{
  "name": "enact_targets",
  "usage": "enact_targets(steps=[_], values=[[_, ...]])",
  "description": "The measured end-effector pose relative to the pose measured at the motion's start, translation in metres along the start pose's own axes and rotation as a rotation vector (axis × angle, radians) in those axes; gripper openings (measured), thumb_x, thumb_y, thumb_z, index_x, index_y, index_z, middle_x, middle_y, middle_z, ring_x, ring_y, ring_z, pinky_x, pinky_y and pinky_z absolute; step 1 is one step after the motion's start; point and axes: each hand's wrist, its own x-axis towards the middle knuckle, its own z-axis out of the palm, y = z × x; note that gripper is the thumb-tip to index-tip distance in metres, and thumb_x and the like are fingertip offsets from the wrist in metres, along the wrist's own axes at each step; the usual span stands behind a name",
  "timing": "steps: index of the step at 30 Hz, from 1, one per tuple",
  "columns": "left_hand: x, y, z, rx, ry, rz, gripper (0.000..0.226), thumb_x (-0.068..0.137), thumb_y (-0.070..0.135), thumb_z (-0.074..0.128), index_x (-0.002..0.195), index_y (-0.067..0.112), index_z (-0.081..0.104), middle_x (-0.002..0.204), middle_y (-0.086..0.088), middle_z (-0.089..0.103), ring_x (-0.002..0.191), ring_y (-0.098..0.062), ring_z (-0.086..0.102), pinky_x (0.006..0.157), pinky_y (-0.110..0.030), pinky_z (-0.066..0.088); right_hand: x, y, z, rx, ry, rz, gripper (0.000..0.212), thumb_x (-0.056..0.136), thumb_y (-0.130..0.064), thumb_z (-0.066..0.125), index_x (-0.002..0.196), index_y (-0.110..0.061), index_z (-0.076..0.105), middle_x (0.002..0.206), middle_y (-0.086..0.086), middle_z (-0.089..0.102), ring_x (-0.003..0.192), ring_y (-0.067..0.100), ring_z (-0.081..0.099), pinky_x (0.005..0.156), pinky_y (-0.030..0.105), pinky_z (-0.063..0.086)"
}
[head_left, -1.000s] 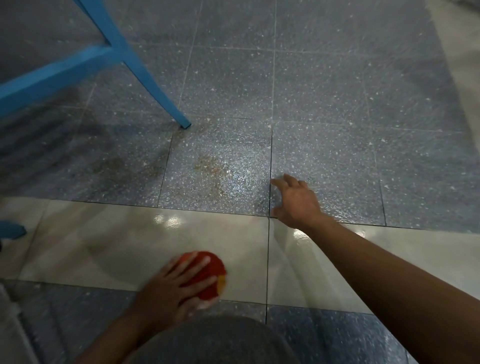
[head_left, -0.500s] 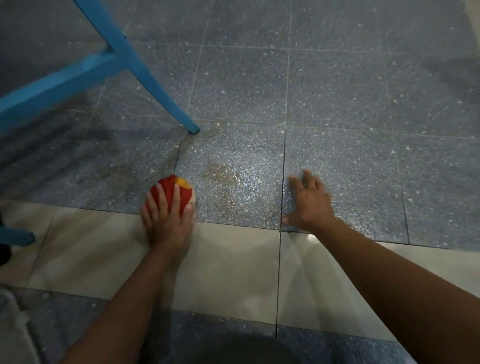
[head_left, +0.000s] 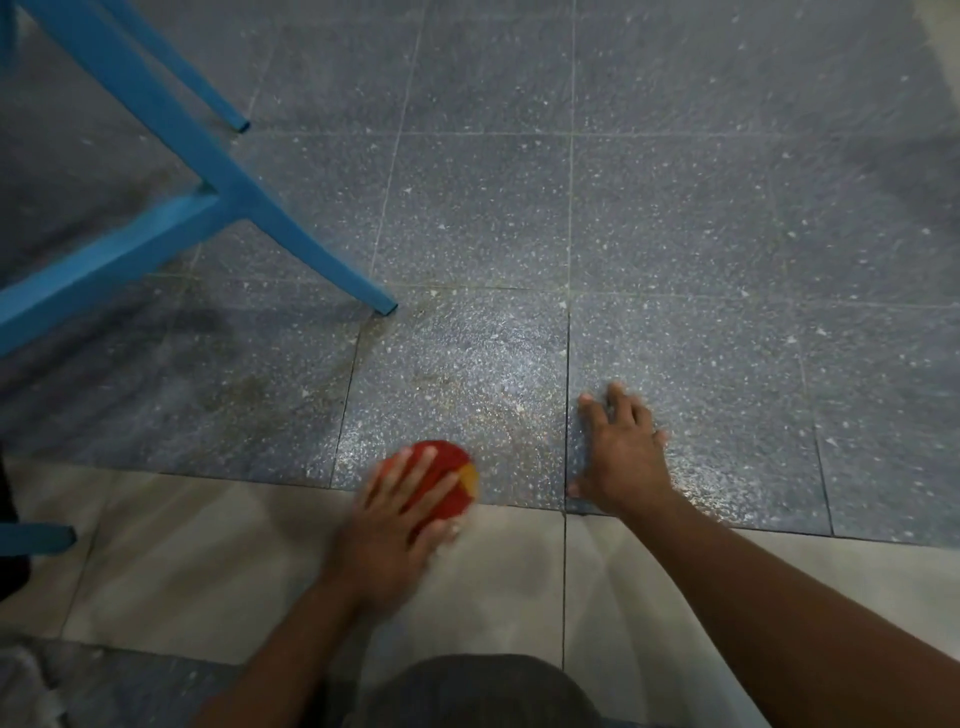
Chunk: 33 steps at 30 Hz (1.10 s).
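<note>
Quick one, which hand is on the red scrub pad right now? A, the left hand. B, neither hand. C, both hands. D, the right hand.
A: the left hand holds the red scrub pad, while the right hand rests flat on the dark floor tile.

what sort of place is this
Probably an indoor room, perhaps in a home, seen at floor level: speckled blue-grey floor tiles, a band of glossy beige tiles, and blue chair legs. The left hand holds a red scrubber on the floor.
</note>
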Motion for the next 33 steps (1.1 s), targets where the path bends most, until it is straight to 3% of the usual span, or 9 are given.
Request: enact_targets(steps=[5, 9, 13, 17, 19, 23, 26, 29, 33], values=[[0.06, -0.064, -0.038, -0.056, 0.039, -0.502, 0.073, 0.106, 0.056, 0.021, 0.171, 0.024, 0.027, 0.179, -0.014, 0.014, 0.165, -0.041, 0.016, 0.132, -0.06, 0.015, 0.002, 0.0, 0.003, -0.004, 0.0, 0.01, 0.125, 0.067, -0.042, 0.094, 0.161, -0.027, 0.012, 0.171, 0.011, -0.005, 0.157, 0.041, 0.0, 0.12, 0.069, 0.016], [0.159, -0.014, -0.047, -0.146, 0.058, -0.745, 0.074, 0.109, 0.063, 0.01, 0.172, 0.029, -0.003, 0.18, -0.018, -0.008, 0.165, -0.045, -0.007, 0.132, -0.064, 0.001, 0.004, -0.003, 0.001, 0.001, -0.001, 0.021, 0.125, 0.065, -0.041, 0.095, 0.16, -0.028, 0.014, 0.171, 0.011, -0.005, 0.157, 0.041, 0.0, 0.12, 0.07, 0.017], [0.19, 0.06, -0.036, -0.114, 0.074, -0.389, 0.07, 0.11, 0.065, 0.005, 0.169, 0.035, -0.016, 0.178, -0.011, -0.019, 0.164, -0.038, -0.018, 0.132, -0.061, -0.01, 0.003, -0.004, -0.001, -0.007, 0.004, 0.027, 0.124, 0.062, -0.043, 0.096, 0.158, -0.029, 0.018, 0.17, 0.011, 0.0, 0.156, 0.041, 0.005, 0.119, 0.07, 0.022], [0.118, 0.067, -0.01, -0.063, 0.042, 0.09, 0.063, 0.113, 0.057, 0.025, 0.171, 0.039, 0.014, 0.182, -0.003, 0.003, 0.168, -0.032, -0.003, 0.133, -0.061, 0.01, 0.001, -0.006, -0.005, 0.009, -0.005, 0.033, 0.126, 0.062, -0.044, 0.096, 0.161, -0.029, 0.019, 0.171, 0.009, 0.003, 0.156, 0.04, 0.006, 0.119, 0.069, 0.026], [0.06, 0.03, -0.003, -0.024, -0.01, 0.169, 0.061, 0.113, 0.052, 0.034, 0.17, 0.04, 0.02, 0.182, 0.001, 0.008, 0.168, -0.029, 0.005, 0.133, -0.059, 0.015, 0.0, -0.007, -0.007, -0.006, -0.008, 0.026, 0.126, 0.062, -0.045, 0.096, 0.161, -0.029, 0.019, 0.171, 0.008, 0.002, 0.156, 0.039, 0.006, 0.119, 0.068, 0.027], [-0.023, -0.069, -0.023, -0.012, 0.003, -0.243, 0.061, 0.11, 0.055, 0.025, 0.169, 0.039, 0.024, 0.182, 0.003, 0.005, 0.168, -0.025, 0.007, 0.131, -0.057, 0.023, -0.004, -0.007, -0.011, -0.025, 0.003, 0.016, 0.124, 0.062, -0.043, 0.096, 0.161, -0.027, 0.023, 0.17, 0.011, 0.005, 0.153, 0.041, 0.012, 0.116, 0.067, 0.032], [-0.02, -0.124, -0.051, -0.128, -0.012, -0.63, 0.079, 0.102, 0.064, 0.01, 0.171, 0.029, 0.025, 0.181, -0.007, 0.003, 0.167, -0.035, 0.005, 0.132, -0.057, 0.016, -0.005, -0.01, -0.013, -0.029, 0.011, 0.006, 0.123, 0.06, -0.043, 0.096, 0.16, -0.027, 0.026, 0.169, 0.012, 0.007, 0.152, 0.042, 0.015, 0.114, 0.068, 0.034], [0.043, -0.125, -0.069, -0.228, 0.044, -0.9, 0.075, 0.109, 0.062, 0.01, 0.173, 0.023, 0.004, 0.18, -0.016, -0.008, 0.166, -0.044, -0.007, 0.133, -0.059, 0.0, -0.006, -0.009, -0.012, -0.023, 0.02, -0.002, 0.122, 0.06, -0.043, 0.096, 0.16, -0.027, 0.027, 0.168, 0.012, 0.009, 0.151, 0.042, 0.017, 0.115, 0.066, 0.034], [0.127, -0.062, -0.07, -0.295, 0.097, -0.911, 0.07, 0.113, 0.059, 0.011, 0.172, 0.028, -0.009, 0.178, -0.017, -0.018, 0.164, -0.042, -0.018, 0.131, -0.063, -0.006, -0.005, -0.009, -0.012, -0.034, 0.023, -0.027, 0.125, 0.058, -0.047, 0.097, 0.16, -0.025, 0.028, 0.168, 0.014, 0.012, 0.149, 0.043, 0.02, 0.117, 0.06, 0.034]])
